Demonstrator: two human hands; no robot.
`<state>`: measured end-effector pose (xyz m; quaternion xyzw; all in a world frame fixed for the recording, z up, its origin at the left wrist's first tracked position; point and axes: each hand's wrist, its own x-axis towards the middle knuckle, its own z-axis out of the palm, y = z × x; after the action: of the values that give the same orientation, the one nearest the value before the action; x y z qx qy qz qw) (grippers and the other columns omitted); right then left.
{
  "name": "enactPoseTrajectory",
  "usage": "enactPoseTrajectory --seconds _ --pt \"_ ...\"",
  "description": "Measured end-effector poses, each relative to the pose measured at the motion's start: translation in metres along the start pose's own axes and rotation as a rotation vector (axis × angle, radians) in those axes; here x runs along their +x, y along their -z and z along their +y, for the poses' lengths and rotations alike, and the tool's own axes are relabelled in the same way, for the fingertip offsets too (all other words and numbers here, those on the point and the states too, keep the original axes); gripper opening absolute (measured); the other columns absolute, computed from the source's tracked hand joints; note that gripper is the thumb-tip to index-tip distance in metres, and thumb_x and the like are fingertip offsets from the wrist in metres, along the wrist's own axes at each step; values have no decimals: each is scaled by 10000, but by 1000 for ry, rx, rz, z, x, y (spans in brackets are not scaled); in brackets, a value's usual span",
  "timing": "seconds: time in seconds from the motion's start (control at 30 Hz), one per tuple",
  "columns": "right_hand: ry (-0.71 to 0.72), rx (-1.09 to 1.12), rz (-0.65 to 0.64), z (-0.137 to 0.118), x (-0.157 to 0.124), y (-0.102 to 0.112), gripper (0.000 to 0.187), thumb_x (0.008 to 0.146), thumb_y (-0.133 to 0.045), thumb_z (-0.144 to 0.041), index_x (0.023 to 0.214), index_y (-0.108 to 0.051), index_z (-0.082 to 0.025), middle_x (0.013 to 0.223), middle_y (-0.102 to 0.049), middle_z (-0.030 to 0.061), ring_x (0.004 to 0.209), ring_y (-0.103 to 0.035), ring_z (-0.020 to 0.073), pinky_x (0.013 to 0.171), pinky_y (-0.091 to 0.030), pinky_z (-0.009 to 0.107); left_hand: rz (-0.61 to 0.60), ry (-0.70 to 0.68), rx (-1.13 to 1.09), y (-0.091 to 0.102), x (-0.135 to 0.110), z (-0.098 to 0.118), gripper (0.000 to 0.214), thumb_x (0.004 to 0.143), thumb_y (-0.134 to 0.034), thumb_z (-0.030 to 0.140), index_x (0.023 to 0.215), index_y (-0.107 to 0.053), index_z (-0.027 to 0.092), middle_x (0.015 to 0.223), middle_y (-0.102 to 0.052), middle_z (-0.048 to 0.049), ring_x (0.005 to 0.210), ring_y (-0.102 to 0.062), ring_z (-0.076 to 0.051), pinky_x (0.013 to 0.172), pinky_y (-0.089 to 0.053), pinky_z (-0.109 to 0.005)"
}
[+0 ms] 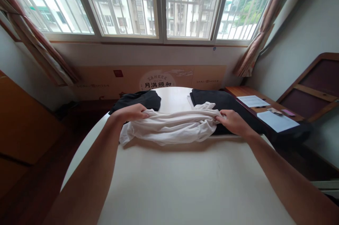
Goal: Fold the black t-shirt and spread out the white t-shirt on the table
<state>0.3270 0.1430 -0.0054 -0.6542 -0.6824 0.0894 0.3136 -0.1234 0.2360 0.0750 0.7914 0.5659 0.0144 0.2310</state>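
A crumpled white garment [169, 126] lies stretched across the far half of a round white table [180, 182]. My left hand [131, 113] is closed on its left end, fingers curled into the cloth. At the right end my right hand [233, 121] pinches the fabric, fingers pressed together. Both arms reach forward over the table. A black garment [140, 99] lies behind the left hand. Another dark folded garment [222, 101] lies behind the right hand, partly under the white one.
A wooden side desk [246, 92] at the right carries sheets of paper [277, 121] and a pen. A framed wooden board [315, 87] leans on the right wall. Barred windows and curtains fill the back; a printed cardboard panel [156, 80] stands below them.
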Motion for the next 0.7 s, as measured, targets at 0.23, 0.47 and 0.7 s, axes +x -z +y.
enactPoseTrajectory --seconds 0.23,0.47,0.7 --pt "-165 260 30 -12 67 41 395 904 -672 -562 912 -741 -173 747 -709 55 598 -614 196 545 -444 291 1131 235 34 0 9 27 352 924 -583 333 1215 -680 161 1251 -683 -192 1207 -628 -373 1042 -490 -460" --pt "54 56 298 -37 59 -6 471 894 -718 -421 1278 -671 -154 1282 -739 193 1193 -685 358 1032 -527 481 438 -65 108 -28 -1 74 232 975 -562 297 1064 -723 156 1109 -751 -129 1042 -703 -281 896 -520 -336" --pt "396 -180 -93 -34 -16 -42 334 823 -828 -473 991 -684 -222 1108 -743 128 1069 -672 367 921 -501 484 -398 -338 114 -60 -21 119 208 813 -770 379 986 -811 273 922 -789 20 816 -710 -198 661 -459 -257"
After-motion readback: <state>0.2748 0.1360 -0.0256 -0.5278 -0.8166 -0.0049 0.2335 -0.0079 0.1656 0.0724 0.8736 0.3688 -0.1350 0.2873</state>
